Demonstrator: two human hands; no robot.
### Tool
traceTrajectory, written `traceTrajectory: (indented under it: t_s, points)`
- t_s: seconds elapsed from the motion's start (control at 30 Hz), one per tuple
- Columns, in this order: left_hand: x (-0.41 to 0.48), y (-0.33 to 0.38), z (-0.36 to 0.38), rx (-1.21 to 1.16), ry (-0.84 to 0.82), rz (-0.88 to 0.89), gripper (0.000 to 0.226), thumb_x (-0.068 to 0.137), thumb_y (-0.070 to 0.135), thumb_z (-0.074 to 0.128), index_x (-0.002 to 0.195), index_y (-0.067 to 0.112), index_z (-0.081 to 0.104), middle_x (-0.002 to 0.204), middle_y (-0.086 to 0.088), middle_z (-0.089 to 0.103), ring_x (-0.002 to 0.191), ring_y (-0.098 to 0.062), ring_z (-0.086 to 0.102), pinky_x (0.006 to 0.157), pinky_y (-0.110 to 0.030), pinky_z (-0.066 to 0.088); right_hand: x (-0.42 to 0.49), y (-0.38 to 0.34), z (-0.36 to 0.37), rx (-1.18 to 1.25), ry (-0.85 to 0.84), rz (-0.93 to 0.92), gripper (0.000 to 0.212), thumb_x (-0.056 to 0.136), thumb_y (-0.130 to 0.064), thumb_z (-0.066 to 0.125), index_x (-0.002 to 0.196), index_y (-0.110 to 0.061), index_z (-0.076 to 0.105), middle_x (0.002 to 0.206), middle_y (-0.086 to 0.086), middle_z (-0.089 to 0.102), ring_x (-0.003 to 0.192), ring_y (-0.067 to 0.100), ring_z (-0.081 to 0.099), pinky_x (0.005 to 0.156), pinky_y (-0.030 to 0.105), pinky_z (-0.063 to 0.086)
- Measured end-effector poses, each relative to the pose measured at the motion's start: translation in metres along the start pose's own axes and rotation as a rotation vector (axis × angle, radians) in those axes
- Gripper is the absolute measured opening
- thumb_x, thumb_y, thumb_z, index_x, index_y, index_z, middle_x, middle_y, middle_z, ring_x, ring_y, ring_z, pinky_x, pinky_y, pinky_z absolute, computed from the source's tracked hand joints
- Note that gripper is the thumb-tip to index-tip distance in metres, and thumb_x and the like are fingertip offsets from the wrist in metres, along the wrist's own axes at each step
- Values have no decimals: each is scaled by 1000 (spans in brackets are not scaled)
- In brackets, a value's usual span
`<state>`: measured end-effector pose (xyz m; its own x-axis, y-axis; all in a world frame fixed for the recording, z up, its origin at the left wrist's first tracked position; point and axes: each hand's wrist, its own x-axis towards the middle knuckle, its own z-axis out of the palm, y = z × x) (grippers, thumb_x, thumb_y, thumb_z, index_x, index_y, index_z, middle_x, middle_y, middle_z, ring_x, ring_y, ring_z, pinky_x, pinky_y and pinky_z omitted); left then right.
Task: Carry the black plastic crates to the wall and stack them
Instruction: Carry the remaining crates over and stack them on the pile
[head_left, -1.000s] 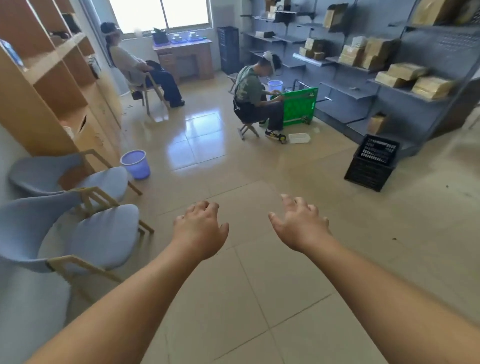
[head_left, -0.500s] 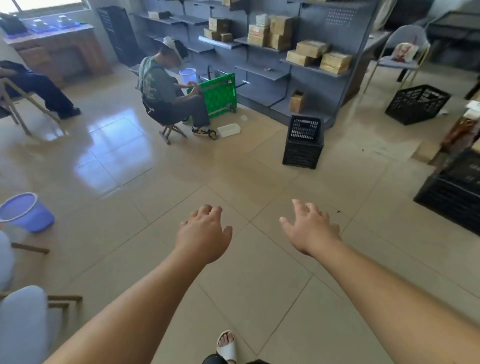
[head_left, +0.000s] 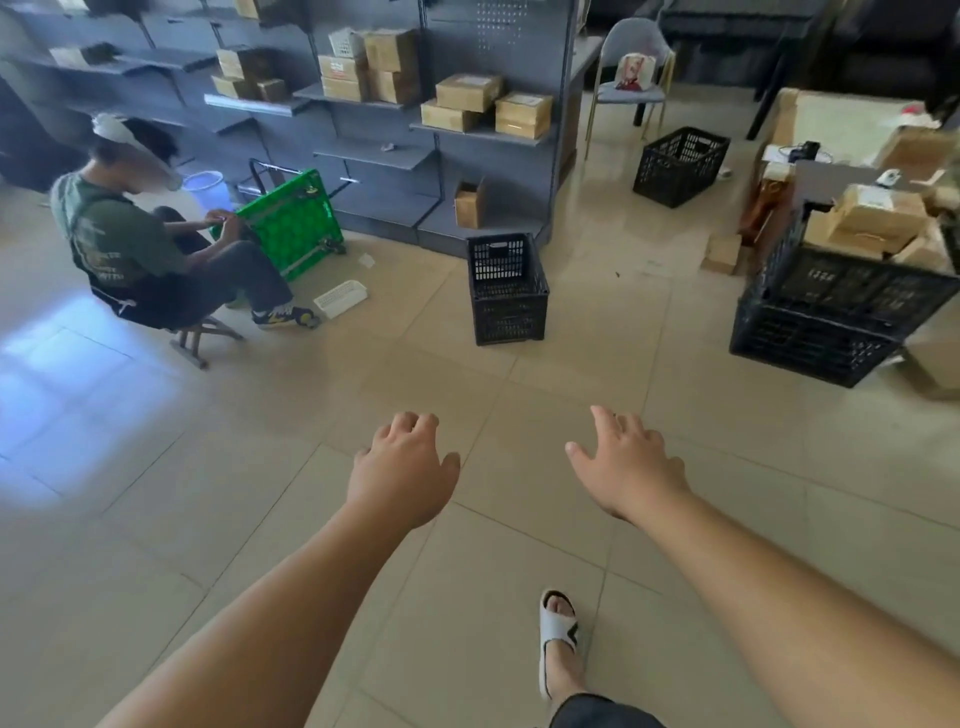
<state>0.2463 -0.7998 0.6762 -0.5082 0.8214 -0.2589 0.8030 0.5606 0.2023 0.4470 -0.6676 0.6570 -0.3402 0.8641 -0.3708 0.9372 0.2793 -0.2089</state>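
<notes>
**Hands empty, crates waiting on the floor**

The nearest tall black slatted plastic crate (head_left: 506, 288) stands upright on the tiled floor, just in front of the grey metal shelving (head_left: 498, 78) and well ahead of both hands. Another black open crate (head_left: 680, 166) sits farther back, and black crates loaded with cardboard boxes (head_left: 831, 312) stand at the right. The left hand (head_left: 402, 470) and right hand (head_left: 628, 467) hover with fingers (head_left: 415, 423) loosely spread, gripping nothing. The risks, as I judge them: a one-sided grab tips the tall crate, the open white sandal (head_left: 558, 623) catches an edge, and lifting the loaded crates spills boxes.
</notes>
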Motion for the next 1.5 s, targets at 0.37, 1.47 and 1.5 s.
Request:
traceTrajectory:
  t_s: [0.37, 1.47, 1.5]
  points:
    - [198, 46, -43, -45, -4, -65, 57, 101, 50, 43, 151, 23, 36, 154, -1, 38, 138, -26, 40, 107, -45, 40, 210, -45, -82, -20, -21, -67, 67, 102, -58, 32, 160, -28, 17, 159, 7, 31, 140, 34, 34, 108, 55, 37]
    - [800, -74, -192, 71, -70, 2, 49, 99, 44, 43, 143, 21, 43, 143, -2, 47, 130, -26, 46, 98, -42, 40, 727, -290, -176, 42, -52, 159, 61, 101, -55, 37, 154, -28, 26, 152, 6, 40, 136, 33, 40, 101, 50, 42]
    - [817, -71, -196, 72, -78, -3, 50, 99, 44, 43, 144, 21, 43, 143, -2, 47, 130, -26, 46, 98, -42, 40, 746, -292, -181, 42, -66, 164, 61, 100, -55, 37, 154, -28, 27, 152, 6, 41, 135, 33, 40, 101, 50, 42]
